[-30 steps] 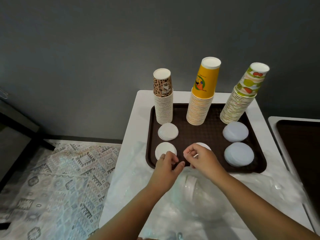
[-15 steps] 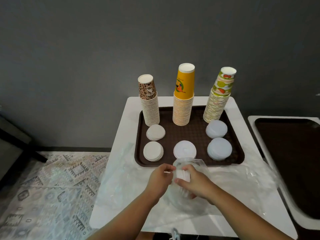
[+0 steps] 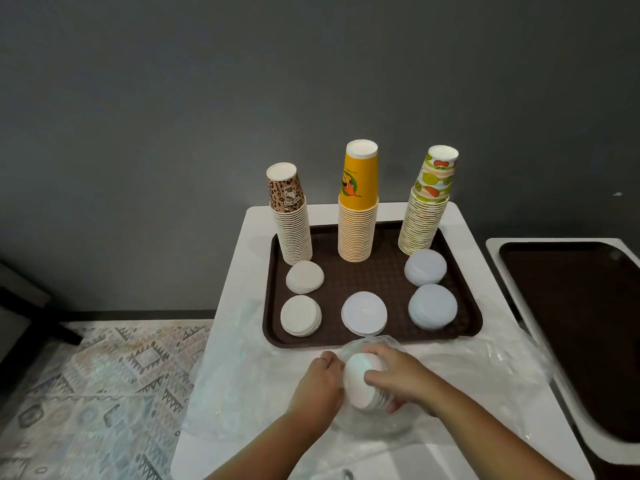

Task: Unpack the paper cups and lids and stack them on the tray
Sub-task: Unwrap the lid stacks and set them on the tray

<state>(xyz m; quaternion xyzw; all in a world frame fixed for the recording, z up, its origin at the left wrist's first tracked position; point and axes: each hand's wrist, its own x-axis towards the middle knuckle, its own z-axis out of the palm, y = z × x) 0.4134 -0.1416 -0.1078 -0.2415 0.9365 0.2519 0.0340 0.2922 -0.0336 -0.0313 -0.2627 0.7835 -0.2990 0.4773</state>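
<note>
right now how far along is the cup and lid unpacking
Done: three cup stacks and five lid piles sit on the tray. In hand: both hands, left and right, hold a stack of lids over the plastic bag. Left: setting that stack on the tray.

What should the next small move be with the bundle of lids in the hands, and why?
Probably lift the lid bundle clear of the plastic bag and carry it toward the brown tray. The right hand grips it, the left hand is against its end, and it sits at the bag's mouth. The tray's middle column has only one lid pile, with bare space behind.
</note>
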